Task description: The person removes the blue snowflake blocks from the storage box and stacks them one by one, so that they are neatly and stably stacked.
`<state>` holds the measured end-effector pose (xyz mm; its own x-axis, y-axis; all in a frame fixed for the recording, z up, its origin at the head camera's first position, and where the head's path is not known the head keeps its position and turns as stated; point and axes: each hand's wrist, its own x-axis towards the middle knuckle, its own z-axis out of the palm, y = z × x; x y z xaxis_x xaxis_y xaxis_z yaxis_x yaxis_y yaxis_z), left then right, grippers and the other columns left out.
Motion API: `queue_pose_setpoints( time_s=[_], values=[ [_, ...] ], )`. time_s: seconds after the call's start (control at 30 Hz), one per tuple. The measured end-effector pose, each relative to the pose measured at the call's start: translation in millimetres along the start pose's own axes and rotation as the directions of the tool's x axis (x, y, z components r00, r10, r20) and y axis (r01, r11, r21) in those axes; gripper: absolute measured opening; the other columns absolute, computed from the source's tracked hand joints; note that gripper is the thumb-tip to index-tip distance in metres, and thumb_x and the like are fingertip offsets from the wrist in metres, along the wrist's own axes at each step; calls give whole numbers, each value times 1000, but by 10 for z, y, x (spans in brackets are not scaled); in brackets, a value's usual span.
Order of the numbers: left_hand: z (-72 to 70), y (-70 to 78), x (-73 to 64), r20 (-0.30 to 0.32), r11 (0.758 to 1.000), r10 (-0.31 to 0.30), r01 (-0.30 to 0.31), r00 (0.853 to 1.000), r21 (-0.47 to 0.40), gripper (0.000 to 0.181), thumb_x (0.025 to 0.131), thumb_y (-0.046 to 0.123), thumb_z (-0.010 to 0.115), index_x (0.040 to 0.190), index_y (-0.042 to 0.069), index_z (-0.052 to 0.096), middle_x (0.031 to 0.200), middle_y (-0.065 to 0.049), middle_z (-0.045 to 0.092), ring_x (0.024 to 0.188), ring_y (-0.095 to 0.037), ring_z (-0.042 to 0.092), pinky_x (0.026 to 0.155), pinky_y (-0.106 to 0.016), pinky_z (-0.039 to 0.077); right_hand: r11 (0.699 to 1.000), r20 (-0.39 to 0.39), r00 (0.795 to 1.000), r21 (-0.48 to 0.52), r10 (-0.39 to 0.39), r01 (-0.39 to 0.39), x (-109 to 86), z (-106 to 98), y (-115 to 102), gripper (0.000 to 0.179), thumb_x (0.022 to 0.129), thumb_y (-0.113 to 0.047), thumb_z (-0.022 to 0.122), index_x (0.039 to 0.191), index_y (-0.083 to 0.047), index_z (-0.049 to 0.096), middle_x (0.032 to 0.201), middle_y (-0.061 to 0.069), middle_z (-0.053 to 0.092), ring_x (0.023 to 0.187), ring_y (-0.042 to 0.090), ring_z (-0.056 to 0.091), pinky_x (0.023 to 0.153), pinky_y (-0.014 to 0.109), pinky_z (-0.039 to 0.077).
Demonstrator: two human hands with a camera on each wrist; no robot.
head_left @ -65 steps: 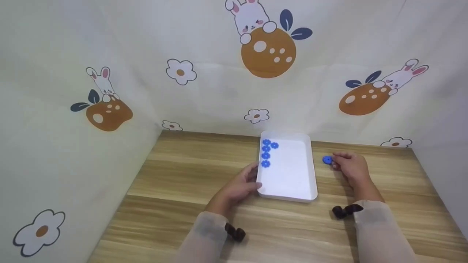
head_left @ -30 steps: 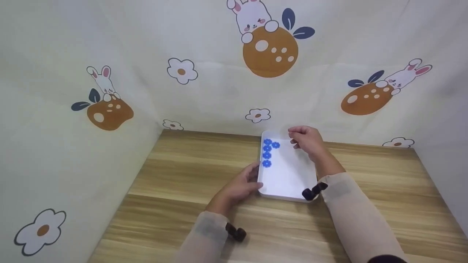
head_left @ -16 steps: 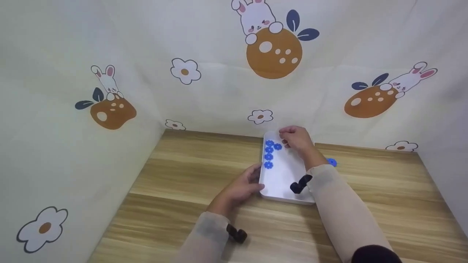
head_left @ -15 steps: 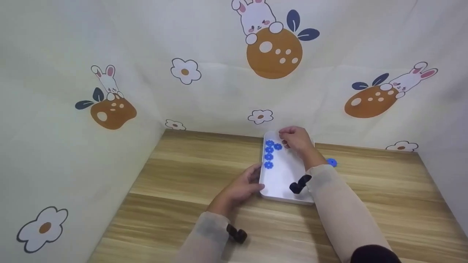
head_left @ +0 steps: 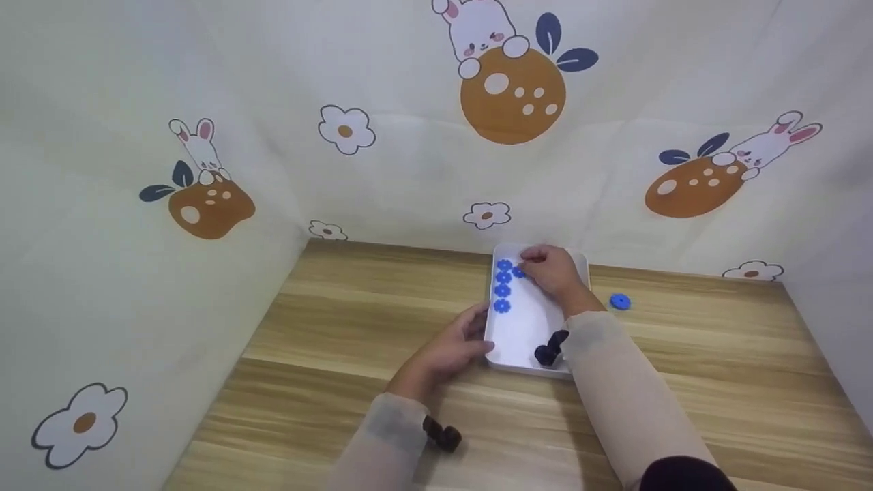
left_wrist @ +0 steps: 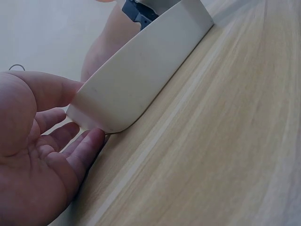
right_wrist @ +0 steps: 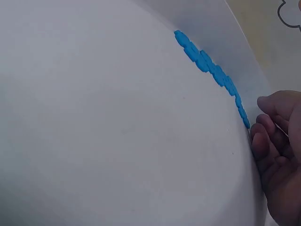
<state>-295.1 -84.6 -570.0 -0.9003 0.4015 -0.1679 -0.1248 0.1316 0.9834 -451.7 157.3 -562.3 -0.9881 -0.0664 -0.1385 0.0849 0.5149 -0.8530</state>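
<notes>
In the head view, my left hand [head_left: 443, 348] grips the near left side of a white tray [head_left: 492, 360], thumb on its rim. The left wrist view has the fingers at the tray wall [left_wrist: 136, 70]. My right hand [head_left: 554, 273] reaches over the far part of the tray, fingers curled and fingertips at a blue flower-shaped piece [head_left: 518, 272]; I cannot tell whether a piece is between them. Several blue flower pieces [head_left: 502, 291] line the tray's left side. The right wrist view has a blue row [right_wrist: 207, 66] ending right at the fingertips.
More blue flower pieces [head_left: 620, 301] lie on the wooden table [head_left: 341, 320], right of the tray. A patterned cloth [head_left: 395, 184] rises behind and at both sides, close to the tray's far end. Dark wrist devices [head_left: 551, 348] hang beside both sleeves.
My right hand has left the blue pieces on the table, moved left over the tray, and in the last half second come down beside the flower piece. My left hand stays at the tray.
</notes>
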Motion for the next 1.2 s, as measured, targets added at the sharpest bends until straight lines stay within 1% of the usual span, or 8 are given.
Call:
queue_pose_setpoints(
  time_s=[0.2,0.33,0.5,0.63,0.77,0.9,1.1,1.2],
  values=[
    [0,-5,10,29,999,29,-29,999,-16,82,99,4,66,170,13,26,171,-17,41,157,-36,42,126,-50,45,997,21,999,-62,-45,46,5,-28,46,42,93,-19,78,134,-8,73,130,16,74,124,32,68,112,46,55],
    [-4,-3,12,25,1000,24,-24,999,-1,83,99,4,67,170,13,26,172,-15,40,159,-34,41,128,-49,42,995,46,998,-81,-51,55,5,-42,59,46,91,-16,79,136,-7,71,130,15,73,125,32,67,115,47,54],
    [-3,-7,15,22,1000,31,-31,999,5,82,99,4,67,170,11,26,172,-17,39,159,-36,40,129,-50,40,989,73,996,-140,-43,53,-6,-42,42,48,93,-17,78,139,-8,69,133,15,72,129,34,65,119,50,51],
    [1,-7,11,15,1000,19,-19,1000,-5,81,100,5,67,170,11,27,172,-17,39,160,-35,39,131,-50,37,982,95,995,-182,-24,42,-21,-32,14,46,94,-19,76,139,-9,70,133,14,71,128,35,64,117,52,52],
    [3,-10,5,2,1000,1,-1,1000,1,81,100,7,68,170,15,29,172,-14,40,160,-34,39,132,-51,35,977,103,995,-211,-13,35,-32,-23,2,43,94,-20,76,136,-11,72,129,13,72,124,34,66,114,51,55],
    [5,-2,3,2,1000,-1,1,1000,-1,81,99,6,68,170,17,29,172,-13,41,160,-33,40,132,-50,35,978,95,995,-208,-17,37,-20,-21,17,39,92,-20,76,130,-12,72,125,12,71,119,32,66,110,50,56],
    [11,-11,4,20,999,35,-34,999,-33,81,99,2,65,170,11,27,172,-17,39,160,-36,38,130,-50,38,986,64,996,-151,-56,65,3,-10,54,33,91,-14,76,124,-11,70,121,12,70,116,30,64,108,47,55],
    [8,-22,9,35,997,52,-50,998,-58,81,99,0,64,170,9,25,172,-19,38,160,-38,38,128,-50,42,989,49,997,-128,-63,69,8,-18,63,31,95,-14,71,126,-10,71,126,13,71,119,31,63,110,48,53]
  ],
)
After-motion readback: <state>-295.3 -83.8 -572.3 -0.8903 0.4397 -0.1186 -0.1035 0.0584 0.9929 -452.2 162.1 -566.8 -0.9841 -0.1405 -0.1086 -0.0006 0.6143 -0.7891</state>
